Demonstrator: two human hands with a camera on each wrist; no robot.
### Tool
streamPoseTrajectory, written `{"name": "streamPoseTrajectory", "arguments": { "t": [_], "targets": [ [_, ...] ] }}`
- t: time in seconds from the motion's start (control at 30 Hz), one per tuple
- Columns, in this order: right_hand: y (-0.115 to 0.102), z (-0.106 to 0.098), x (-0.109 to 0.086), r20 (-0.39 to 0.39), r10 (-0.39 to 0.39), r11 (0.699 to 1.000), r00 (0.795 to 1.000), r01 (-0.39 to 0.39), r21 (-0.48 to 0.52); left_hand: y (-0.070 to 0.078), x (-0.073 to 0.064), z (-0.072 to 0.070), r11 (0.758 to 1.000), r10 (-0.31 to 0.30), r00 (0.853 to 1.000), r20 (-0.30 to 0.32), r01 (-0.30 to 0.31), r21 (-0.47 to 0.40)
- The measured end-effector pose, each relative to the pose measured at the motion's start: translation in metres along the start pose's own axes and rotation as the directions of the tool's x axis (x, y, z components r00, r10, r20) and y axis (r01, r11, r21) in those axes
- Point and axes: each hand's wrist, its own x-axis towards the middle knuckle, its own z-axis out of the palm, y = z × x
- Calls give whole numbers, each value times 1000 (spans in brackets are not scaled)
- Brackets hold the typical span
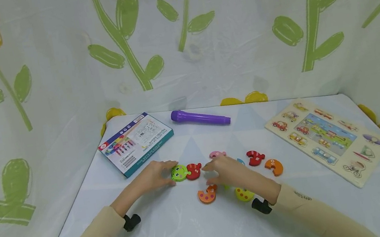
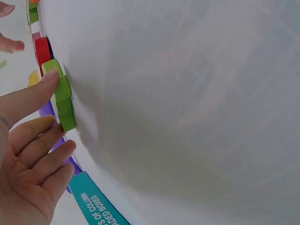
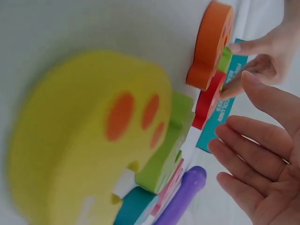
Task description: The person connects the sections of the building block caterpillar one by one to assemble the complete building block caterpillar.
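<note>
A light green puzzle piece with a smiling face (image 1: 179, 173) lies on the table, joined to a red piece marked 2 (image 1: 194, 171). My left hand (image 1: 153, 177) holds the green piece between thumb and fingers; its thumb presses the rim in the left wrist view. To the right of the red piece, my right hand (image 1: 229, 171) hovers with extended fingers and nothing in its grasp. Near it lie an orange dotted piece (image 1: 206, 197), a yellow dotted piece (image 1: 244, 195) and a pink piece (image 1: 217, 154). Blue and green pieces are partly hidden behind the right hand.
Farther right are a red striped piece (image 1: 255, 158) and an orange piece marked 10 (image 1: 276, 167). A teal-edged box (image 1: 138, 143) sits at the back left, a purple microphone-shaped stick (image 1: 201, 117) at the back, and a wooden vehicle puzzle board (image 1: 327, 140) at the right.
</note>
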Motion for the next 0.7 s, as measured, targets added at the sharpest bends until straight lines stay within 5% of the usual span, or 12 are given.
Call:
{"name": "streamPoseTrajectory", "arguments": {
  "t": [0.2, 0.47, 0.7],
  "targets": [
    [-2, 2, -15, 7, 14, 1000, 1000, -14, 11, 0, 3, -3, 999, 14, 1000, 25, -13, -31],
    [-1, 10, -32, -29, -107, 993, 994, 105, -58, 0, 7, -7, 999, 2, 998, 65, 1, -44],
    [-5, 17, -40, 11, -96, 980, 995, 96, -174, -1, 10, -7, 998, 26, 996, 88, -22, -51]
  ]
}}
